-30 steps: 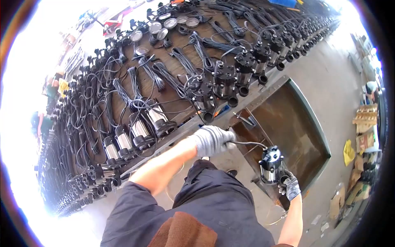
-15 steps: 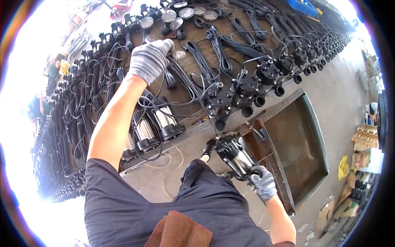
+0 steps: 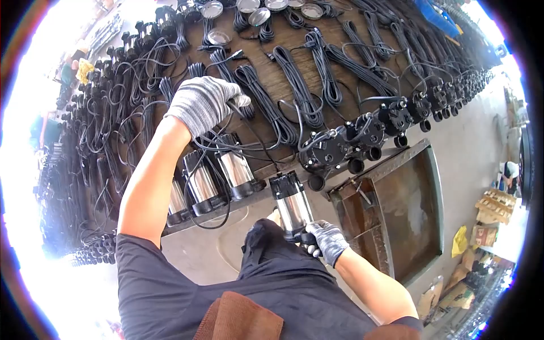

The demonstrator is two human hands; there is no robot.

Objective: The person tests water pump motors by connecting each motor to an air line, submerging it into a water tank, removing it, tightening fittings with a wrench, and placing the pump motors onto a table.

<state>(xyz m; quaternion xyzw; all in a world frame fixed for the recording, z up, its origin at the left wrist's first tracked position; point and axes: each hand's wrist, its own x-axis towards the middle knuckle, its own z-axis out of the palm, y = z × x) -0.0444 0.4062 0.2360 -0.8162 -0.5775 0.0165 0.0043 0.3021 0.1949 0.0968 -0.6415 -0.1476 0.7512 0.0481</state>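
My right hand point(image 3: 324, 241), in a striped grey glove, grips the lower black end of a submersible pump point(image 3: 294, 207) with a shiny metal body. The pump tilts slightly, its black upper end at the bench's front edge. Over the bench, my left hand point(image 3: 205, 105), gloved too, is closed with a black cable point(image 3: 229, 120) running from its fingers; the fingers partly hide the grip. Just below that hand, several similar metal-bodied pumps point(image 3: 235, 167) stand along the edge. Coiled black cables point(image 3: 263, 105) lie beside my left hand.
Black pump tops with outlets point(image 3: 328, 150) line the bench edge on the right. Round clear-looking lids point(image 3: 219, 37) lie at the back of the wooden bench point(image 3: 283, 48). A rusty metal bin point(image 3: 411, 221) stands right of the held pump. Cardboard boxes point(image 3: 486, 233) are farther right.
My right hand has brought the pump left and up to the bench edge, turning it more upright. My left hand has moved down from beside the round lids and now has a cable in its fingers.
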